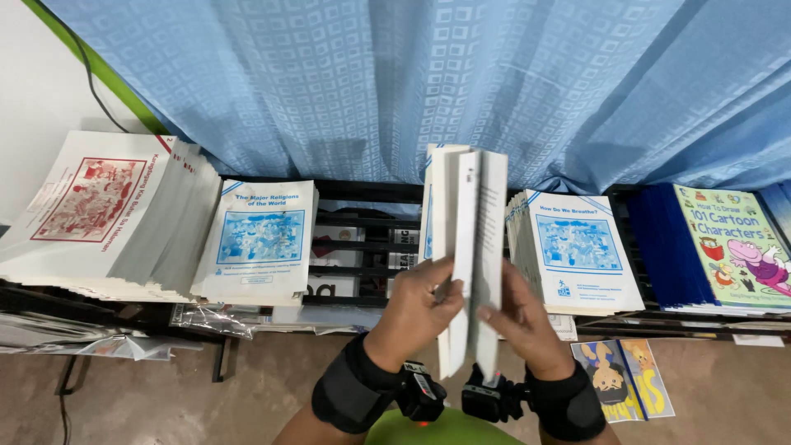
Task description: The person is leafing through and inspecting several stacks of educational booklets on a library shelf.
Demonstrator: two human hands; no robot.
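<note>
Both my hands hold up a thin white booklet point(466, 222), partly opened with its pages fanned edge-on toward me. My left hand point(416, 309) grips the left pages and cover. My right hand point(521, 317) grips the right cover, fingers on its outer face. Black wrist straps with small devices sit on both wrists. The booklet stands upright in front of a black slatted rack point(362, 247), between two stacks of blue-and-white booklets.
A stack with a red picture cover point(99, 214) lies far left, a blue-cover stack point(262, 239) beside it, another blue-cover stack point(581, 247) to the right, and a green cartoon book point(733, 247) on dark blue books far right. A blue curtain point(395, 82) hangs behind. A colourful book point(622, 379) lies on the floor.
</note>
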